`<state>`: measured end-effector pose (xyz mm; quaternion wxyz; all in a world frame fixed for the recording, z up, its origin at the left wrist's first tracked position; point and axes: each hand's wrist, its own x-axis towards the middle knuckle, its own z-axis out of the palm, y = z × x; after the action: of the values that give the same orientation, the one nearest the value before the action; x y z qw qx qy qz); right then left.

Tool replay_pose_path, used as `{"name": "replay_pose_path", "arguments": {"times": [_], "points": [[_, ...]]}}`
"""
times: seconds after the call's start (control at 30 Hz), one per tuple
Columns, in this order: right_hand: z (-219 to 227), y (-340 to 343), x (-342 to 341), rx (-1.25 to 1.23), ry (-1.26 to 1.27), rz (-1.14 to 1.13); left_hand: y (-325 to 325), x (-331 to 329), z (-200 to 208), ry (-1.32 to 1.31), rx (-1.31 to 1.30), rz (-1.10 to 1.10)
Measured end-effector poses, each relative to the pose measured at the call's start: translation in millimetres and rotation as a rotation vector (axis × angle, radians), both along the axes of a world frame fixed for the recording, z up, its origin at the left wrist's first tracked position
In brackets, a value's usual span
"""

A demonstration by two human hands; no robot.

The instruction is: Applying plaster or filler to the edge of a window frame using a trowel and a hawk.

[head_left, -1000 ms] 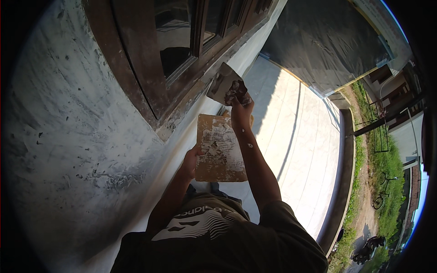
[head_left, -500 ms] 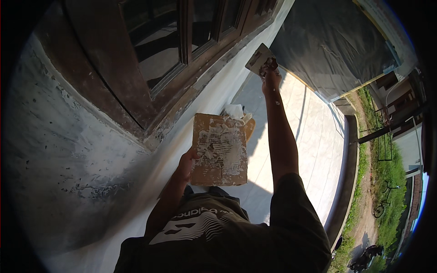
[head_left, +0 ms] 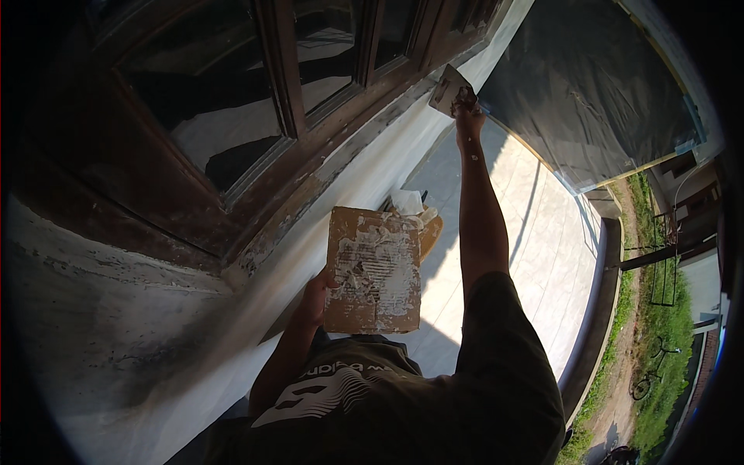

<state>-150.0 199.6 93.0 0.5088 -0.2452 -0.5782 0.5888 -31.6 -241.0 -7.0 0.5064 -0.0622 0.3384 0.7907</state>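
Note:
My left hand [head_left: 314, 301] grips the left edge of a flat piece of cardboard [head_left: 373, 306], held in front of my body. White putty is smeared over much of its face; the fingers behind it are hidden. My right arm stretches far forward, and my right hand [head_left: 469, 122] is closed round a putty knife [head_left: 446, 90] with a wide flat blade. Its handle is mostly hidden by the hand. The blade lies at the pale wall strip [head_left: 395, 151] just below the brown window frame [head_left: 329, 143]; whether it touches I cannot tell. Whitish specks mark my right wrist.
Glass panes sit in the frame on the left. Beyond the cardboard are a white lump [head_left: 406, 202] and a brown rounded thing [head_left: 432, 236]. A dark sheet [head_left: 589, 93] hangs ahead. Pale floor [head_left: 535, 256] runs to a low kerb [head_left: 601, 310], with grass and a bicycle [head_left: 652, 368] outside.
The whole view has shifted, with more of the window showing. The putty knife is now closer to the window frame's lower edge. Both hands keep their holds.

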Motion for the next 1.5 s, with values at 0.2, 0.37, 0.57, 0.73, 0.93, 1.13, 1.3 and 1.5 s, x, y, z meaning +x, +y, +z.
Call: {"name": "replay_pose_path", "arguments": {"times": [0.2,0.37,0.57,0.73,0.93,1.13,1.3,1.5], "points": [[-21,-5,12,0.020,0.050,0.198,-3,-4,-4,-0.028,0.080,-0.057],[-25,-40,25,0.026,0.058,0.258,-10,-9,-3,0.008,0.066,-0.079],[-30,-83,42,0.046,0.023,0.242,-16,-14,-4,0.028,0.055,-0.121],[-36,-123,54,0.053,0.026,0.209,-23,-16,-4,0.066,0.088,-0.162],[-38,-190,69,0.118,0.054,0.142,-36,-22,-26,0.034,0.030,-0.178],[-36,-257,99,0.059,0.008,0.141,-42,-16,-14,-0.031,0.015,-0.186],[-23,-282,133,-0.387,0.272,0.479,-48,-16,-23,-0.035,0.097,-0.211],[23,-288,145,0.602,-0.046,0.269,-55,-10,-11,-0.019,0.099,-0.230]]}}
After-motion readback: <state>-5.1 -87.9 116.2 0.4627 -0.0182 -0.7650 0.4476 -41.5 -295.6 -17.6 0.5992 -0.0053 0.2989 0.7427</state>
